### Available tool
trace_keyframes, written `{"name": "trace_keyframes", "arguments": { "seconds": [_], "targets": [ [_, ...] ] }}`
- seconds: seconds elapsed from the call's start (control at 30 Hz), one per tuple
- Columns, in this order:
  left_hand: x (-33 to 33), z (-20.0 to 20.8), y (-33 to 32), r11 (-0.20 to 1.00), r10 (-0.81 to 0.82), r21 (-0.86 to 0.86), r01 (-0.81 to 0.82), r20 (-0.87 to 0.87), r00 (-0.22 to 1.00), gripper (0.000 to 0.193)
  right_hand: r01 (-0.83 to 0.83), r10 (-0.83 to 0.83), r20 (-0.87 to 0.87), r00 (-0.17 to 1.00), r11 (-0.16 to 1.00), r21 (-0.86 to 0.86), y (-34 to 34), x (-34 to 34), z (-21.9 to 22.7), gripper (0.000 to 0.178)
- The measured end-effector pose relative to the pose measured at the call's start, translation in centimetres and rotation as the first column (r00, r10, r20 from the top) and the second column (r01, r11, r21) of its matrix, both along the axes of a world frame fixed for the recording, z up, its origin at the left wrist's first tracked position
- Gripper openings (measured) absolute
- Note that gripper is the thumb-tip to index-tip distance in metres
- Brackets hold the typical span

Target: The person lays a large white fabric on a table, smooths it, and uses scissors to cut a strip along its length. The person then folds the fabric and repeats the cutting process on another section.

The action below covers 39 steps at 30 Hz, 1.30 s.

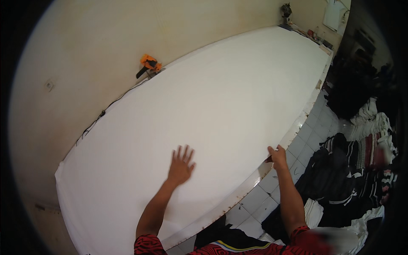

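Note:
A broad white cloth (204,106) lies spread over a long table. My left hand (182,166) rests palm down on it, fingers spread and nothing held. At the table's right-hand edge, my right hand (278,157) is closed on the border of the cloth, thumb on the upper side. Its other fingers are partly hidden below the edge. The cloth looks smooth and flat between both hands.
An orange and black power tool (148,64) stands by the wall, near a dark cord (103,113). A dark device (286,12) and small items sit at the far end. Piles of folded dark, white and striped garments (335,170) cover the tiled floor (265,182) at right.

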<state>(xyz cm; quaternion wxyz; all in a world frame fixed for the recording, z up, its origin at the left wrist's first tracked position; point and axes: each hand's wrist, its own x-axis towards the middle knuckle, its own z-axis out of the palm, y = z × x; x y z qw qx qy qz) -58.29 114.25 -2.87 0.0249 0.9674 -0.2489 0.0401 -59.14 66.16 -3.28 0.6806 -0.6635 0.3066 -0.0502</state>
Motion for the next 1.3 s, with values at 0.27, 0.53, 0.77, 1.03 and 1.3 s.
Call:
{"name": "trace_keyframes", "arguments": {
  "seconds": [0.27, 0.53, 0.77, 1.03, 1.3],
  "targets": [
    [-4.2, 2.9, -19.6, 0.648, -0.754, -0.525, 0.552, -0.339, 0.563, 0.064, 0.183, -0.12, -0.273, 0.955, 0.959, 0.219, -13.2, 12.4, 1.1, 0.035],
    [27.3, 1.3, -29.1, 0.981, 0.065, -0.188, -0.053, 0.058, 0.996, 0.066, 0.078, -0.082, -0.17, 0.982, 0.997, -0.027, -26.7, 18.7, 1.5, 0.032],
    [18.7, 1.9, -46.5, 0.717, -0.692, -0.303, 0.628, -0.201, 0.693, 0.073, 0.163, -0.112, -0.292, 0.95, 0.974, 0.158, -35.7, 26.5, 1.4, 0.036],
    [30.6, 4.2, -59.0, 0.702, -0.4, -0.699, 0.136, -0.229, 0.888, 0.083, 0.162, -0.162, 0.013, 0.987, 0.986, -0.046, -55.1, 39.0, 2.8, 0.03],
    [51.2, 2.1, -73.0, 0.985, 0.169, -0.033, -0.171, -0.069, 0.983, 0.073, 0.126, -0.099, -0.3, 0.949, 0.989, 0.072, -66.2, 46.0, 0.5, 0.035]
  ]
}}
